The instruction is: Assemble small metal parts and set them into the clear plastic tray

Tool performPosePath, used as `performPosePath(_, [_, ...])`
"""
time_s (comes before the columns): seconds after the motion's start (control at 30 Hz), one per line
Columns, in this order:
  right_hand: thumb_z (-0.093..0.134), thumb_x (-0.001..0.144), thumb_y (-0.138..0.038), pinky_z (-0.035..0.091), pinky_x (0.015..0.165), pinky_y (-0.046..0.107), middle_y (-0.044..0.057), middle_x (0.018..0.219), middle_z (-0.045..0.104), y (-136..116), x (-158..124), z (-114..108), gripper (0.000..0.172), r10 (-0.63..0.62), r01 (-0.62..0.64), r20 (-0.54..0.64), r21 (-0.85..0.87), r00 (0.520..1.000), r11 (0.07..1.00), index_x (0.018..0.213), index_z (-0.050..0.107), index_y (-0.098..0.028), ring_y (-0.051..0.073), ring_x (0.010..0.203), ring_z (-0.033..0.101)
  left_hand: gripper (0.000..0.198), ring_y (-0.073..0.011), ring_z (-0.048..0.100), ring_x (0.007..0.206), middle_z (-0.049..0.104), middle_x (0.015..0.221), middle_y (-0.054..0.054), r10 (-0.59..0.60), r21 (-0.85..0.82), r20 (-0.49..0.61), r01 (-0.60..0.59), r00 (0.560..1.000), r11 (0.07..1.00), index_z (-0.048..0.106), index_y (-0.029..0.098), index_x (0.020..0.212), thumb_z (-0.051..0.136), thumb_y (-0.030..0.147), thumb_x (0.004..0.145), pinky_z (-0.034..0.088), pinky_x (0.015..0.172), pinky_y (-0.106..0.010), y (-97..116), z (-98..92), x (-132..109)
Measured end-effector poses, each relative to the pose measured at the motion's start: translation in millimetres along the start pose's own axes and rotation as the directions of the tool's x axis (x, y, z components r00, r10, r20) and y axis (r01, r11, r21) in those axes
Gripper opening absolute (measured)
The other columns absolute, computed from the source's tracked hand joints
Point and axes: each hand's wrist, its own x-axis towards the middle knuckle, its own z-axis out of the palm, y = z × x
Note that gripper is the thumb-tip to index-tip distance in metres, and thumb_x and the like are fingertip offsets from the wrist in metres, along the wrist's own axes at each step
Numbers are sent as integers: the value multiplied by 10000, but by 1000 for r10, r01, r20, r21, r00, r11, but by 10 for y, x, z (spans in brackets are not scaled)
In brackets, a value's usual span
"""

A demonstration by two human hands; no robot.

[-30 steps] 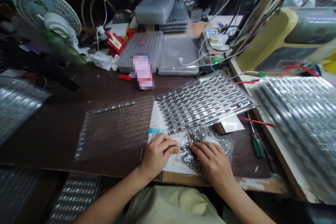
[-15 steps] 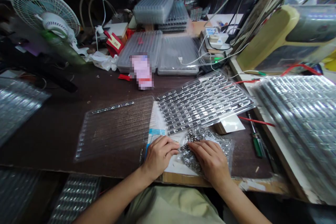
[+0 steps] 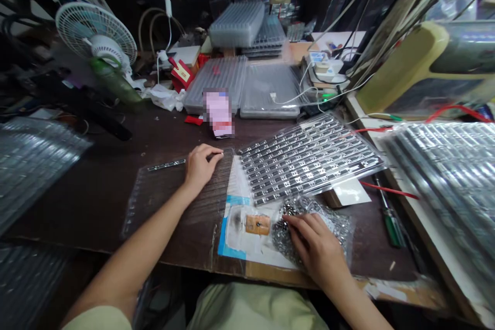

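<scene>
Dark wood bench (image 3: 73,201), left hand (image 3: 201,167) open on plastic tray (image 3: 170,201) (right hand (image 3: 315,245) flat on bagged parts (image 3: 290,237)).

A left hand (image 3: 201,167) rests on the corner of a clear plastic blister tray (image 3: 162,201) on a dark tabletop (image 3: 88,201), while the right hand (image 3: 315,247) lies on a bag of small metal parts (image 3: 336,227) (silvery, too small to identify) beside a loaded tray (image 3: 309,160).

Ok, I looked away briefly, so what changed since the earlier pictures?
The left hand has moved up and left from the white paper onto the clear plastic tray, uncovering a small tan pad. The right hand stays on the bag of small metal parts; the filled tray lies as before.
</scene>
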Motion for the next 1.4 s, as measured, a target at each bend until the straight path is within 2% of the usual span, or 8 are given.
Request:
performPosePath(0.13, [480, 895, -146, 512, 674, 283, 51, 850, 631, -103, 62, 0, 198, 33, -30, -26, 104, 999, 994, 957, 654, -219, 161, 785, 589, 158, -186, 618, 839, 690, 899, -46, -20, 87, 57, 15, 998, 996, 731, 202, 809, 614, 308, 802, 457, 816, -309, -442, -2, 153])
performPosePath(0.23, [470, 892, -144, 515, 671, 281, 58, 861, 631, -175, 114, 78, 215, 60, -54, -36, 155, 998, 986, 946, 664, -219, 164, 799, 600, 179, -189, 624, 853, 698, 921, -45, -21, 124, 58, 13, 998, 992, 723, 200, 824, 574, 298, 821, 450, 827, -314, -528, -46, 79])
performPosePath(0.47, [584, 878, -280, 448, 669, 259, 11, 801, 670, -243, 140, 396, 134, 93, -93, 1, 60, 996, 994, 809, 694, -246, 137, 743, 587, 163, -213, 628, 898, 718, 965, -29, 135, 95, 151, -150, 979, 984, 720, 239, 896, 575, 290, 843, 409, 877, -361, 51, 210, 252])
performPosePath(0.7, [592, 882, -306, 358, 679, 282, -19, 888, 684, -274, 154, 414, 128, 99, -95, 65, -64, 993, 993, 890, 719, -320, 130, 791, 562, 105, -219, 652, 800, 726, 834, -50, 8, 10, 197, -10, 980, 1000, 705, 203, 803, 629, 275, 798, 467, 762, -336, 291, 436, 434])
performPosePath(0.87, [568, 899, -302, 343, 669, 290, -8, 898, 679, -286, 148, 419, 153, 68, -57, 99, -109, 993, 992, 922, 716, -327, 133, 789, 541, 261, -154, 652, 723, 683, 861, -55, -139, -476, 259, 251, 956, 843, 638, 152, 1005, 586, 327, 818, 510, 658, -269, 214, 12, -16])
performPosePath(1.07, [565, 897, -268, 366, 710, 307, 12, 1012, 673, -245, 103, 404, 200, 23, 2, 130, -190, 991, 982, 1056, 677, -315, 161, 855, 541, 314, -116, 613, 610, 683, 775, -46, -281, -543, 468, 524, 838, 656, 667, 159, 1000, 636, 393, 795, 505, 534, -207, 284, -303, -879])
performPosePath(1.23, [448, 906, -126, 371, 887, 373, 44, 1278, 579, -103, -36, 86, 381, -15, 94, 187, -421, 982, 902, 1264, 550, -209, 227, 1120, 477, 219, -141, 654, 680, 707, 819, -55, -226, -527, 460, 468, 859, 709, 705, 173, 938, 668, 313, 775, 538, 588, -218, 427, -126, -1185])
performPosePath(1.4, [430, 891, -106, 397, 881, 355, 64, 1164, 638, -24, -189, -80, 354, -58, 150, 211, -450, 976, 880, 1197, 594, -178, 219, 1062, 517, 121, -167, 649, 819, 682, 888, -57, -62, -446, 327, 212, 943, 870, 730, 208, 882, 640, 234, 806, 537, 657, -236, 645, 66, -1228])
